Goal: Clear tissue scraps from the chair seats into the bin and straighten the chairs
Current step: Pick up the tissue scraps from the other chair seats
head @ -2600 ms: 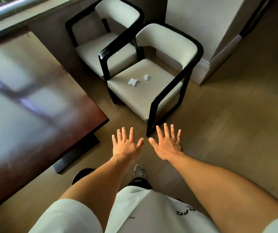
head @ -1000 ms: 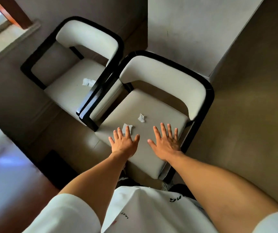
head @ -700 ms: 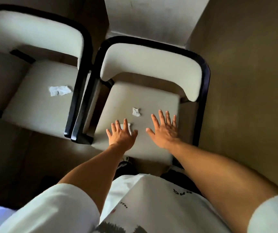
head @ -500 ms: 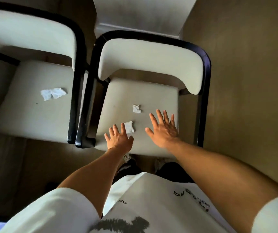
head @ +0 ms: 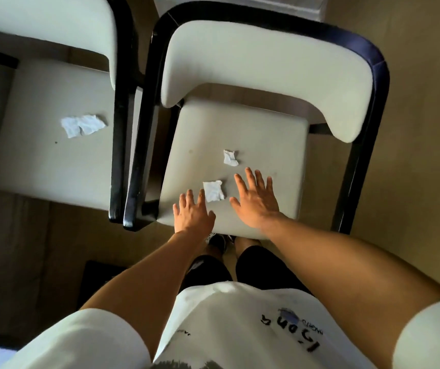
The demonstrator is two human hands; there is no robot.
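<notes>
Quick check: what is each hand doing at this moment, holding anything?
Left hand: open, fingers spread, empty, beside the near tissue scrap.
Right hand: open, flat over the chair seat, holding nothing.

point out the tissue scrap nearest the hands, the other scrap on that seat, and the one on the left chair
nearest tissue scrap (head: 214, 191), head view, centre of the scrap between both hands
second tissue scrap (head: 230, 157), head view, middle of the crumpled piece
left chair scrap (head: 83, 125), head view, centre of the flat piece

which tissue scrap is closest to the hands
The scrap near the front of the right chair's seat, lying between the left hand and right hand. The second scrap lies farther back; the third is on the left chair.
</notes>
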